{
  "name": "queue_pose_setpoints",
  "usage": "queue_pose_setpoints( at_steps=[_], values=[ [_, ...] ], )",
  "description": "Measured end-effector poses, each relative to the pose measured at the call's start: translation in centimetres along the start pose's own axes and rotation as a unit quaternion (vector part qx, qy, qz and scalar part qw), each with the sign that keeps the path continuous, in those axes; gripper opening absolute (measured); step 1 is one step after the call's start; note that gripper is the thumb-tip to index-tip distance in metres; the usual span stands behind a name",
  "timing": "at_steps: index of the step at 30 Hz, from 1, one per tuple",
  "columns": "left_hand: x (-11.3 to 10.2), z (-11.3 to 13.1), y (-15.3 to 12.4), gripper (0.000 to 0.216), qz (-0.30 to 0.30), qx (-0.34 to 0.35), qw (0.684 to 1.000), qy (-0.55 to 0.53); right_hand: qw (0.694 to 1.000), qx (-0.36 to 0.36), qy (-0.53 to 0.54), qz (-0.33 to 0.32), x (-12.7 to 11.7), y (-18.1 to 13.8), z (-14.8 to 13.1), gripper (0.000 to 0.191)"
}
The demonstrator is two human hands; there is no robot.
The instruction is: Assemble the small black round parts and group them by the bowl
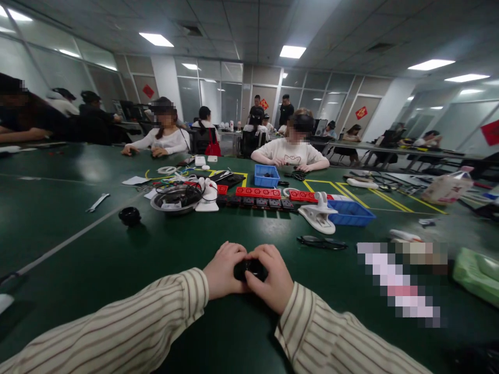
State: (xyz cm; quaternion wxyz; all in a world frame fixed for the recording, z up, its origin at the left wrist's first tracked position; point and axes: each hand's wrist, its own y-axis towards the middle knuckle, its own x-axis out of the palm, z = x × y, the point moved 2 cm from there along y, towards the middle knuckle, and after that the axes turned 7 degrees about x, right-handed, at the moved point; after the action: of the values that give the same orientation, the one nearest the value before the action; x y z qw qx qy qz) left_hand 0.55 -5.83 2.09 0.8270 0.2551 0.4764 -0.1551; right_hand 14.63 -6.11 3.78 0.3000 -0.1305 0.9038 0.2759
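Both my hands meet on the green table near its front edge, closed around one small black part (250, 269). My left hand (223, 270) grips its left side with curled fingers. My right hand (270, 277) wraps its right side, thumb on top. Most of the part is hidden between my fingers. Striped sleeves cover both forearms.
Ahead lie a round black part (130, 215), a wrench (97, 202), a metal bowl of cables (176, 199), red-and-black power strips (259, 197), white clamps (320, 214), two blue bins (350, 213), black glasses (322, 242) and a green tray (477, 275). Other people sit across the table.
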Motion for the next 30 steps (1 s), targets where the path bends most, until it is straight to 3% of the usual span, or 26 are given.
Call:
queue_pose_setpoints(
  at_steps=[4,8,10,12,15,18,20,22,24,27,30],
  values=[
    [0.0,-0.6,0.0,0.063,-0.028,0.015,0.999,-0.037,0.997,-0.067,0.042,-0.006,-0.3,-0.4,-0.4,0.039],
    [0.1,0.0,-0.5,0.096,-0.004,-0.024,1.0,-0.002,0.998,0.01,-0.012,0.062,-0.2,-0.6,0.0,0.038],
    [0.3,0.6,-0.6,0.086,0.001,-0.042,0.999,0.025,0.995,0.061,-0.055,0.06,0.0,-0.5,0.3,0.038],
    [0.4,1.0,-0.6,0.061,0.006,-0.049,0.998,0.045,0.992,0.079,-0.084,0.042,0.2,-0.4,0.5,0.033],
    [0.3,1.0,-0.3,0.04,-0.002,-0.029,0.999,0.026,0.998,0.017,-0.063,0.002,0.2,-0.3,0.3,0.02],
    [0.4,0.4,-0.3,0.047,-0.018,0.013,0.999,-0.027,0.994,-0.102,-0.003,-0.043,-0.1,-0.6,-0.4,0.032],
    [0.5,0.0,-0.4,0.068,-0.017,0.02,0.999,-0.038,0.991,-0.131,0.013,-0.036,-0.3,-0.8,-0.7,0.04],
    [0.8,-0.3,-0.6,0.092,-0.012,0.012,0.999,-0.029,0.994,-0.105,0.006,0.002,-0.5,-0.8,-0.6,0.042],
    [1.0,-0.3,-0.8,0.099,-0.001,-0.009,1.0,-0.011,0.997,-0.051,-0.015,0.049,-0.6,-0.8,-0.2,0.041],
    [0.8,0.1,-0.8,0.077,0.021,-0.028,0.999,0.021,0.995,0.026,-0.054,0.08,-0.6,-0.7,0.2,0.04],
    [0.4,0.7,-0.7,0.046,0.014,-0.023,0.999,0.036,0.993,0.052,-0.095,0.048,-0.3,-0.6,0.3,0.035]
  ],
)
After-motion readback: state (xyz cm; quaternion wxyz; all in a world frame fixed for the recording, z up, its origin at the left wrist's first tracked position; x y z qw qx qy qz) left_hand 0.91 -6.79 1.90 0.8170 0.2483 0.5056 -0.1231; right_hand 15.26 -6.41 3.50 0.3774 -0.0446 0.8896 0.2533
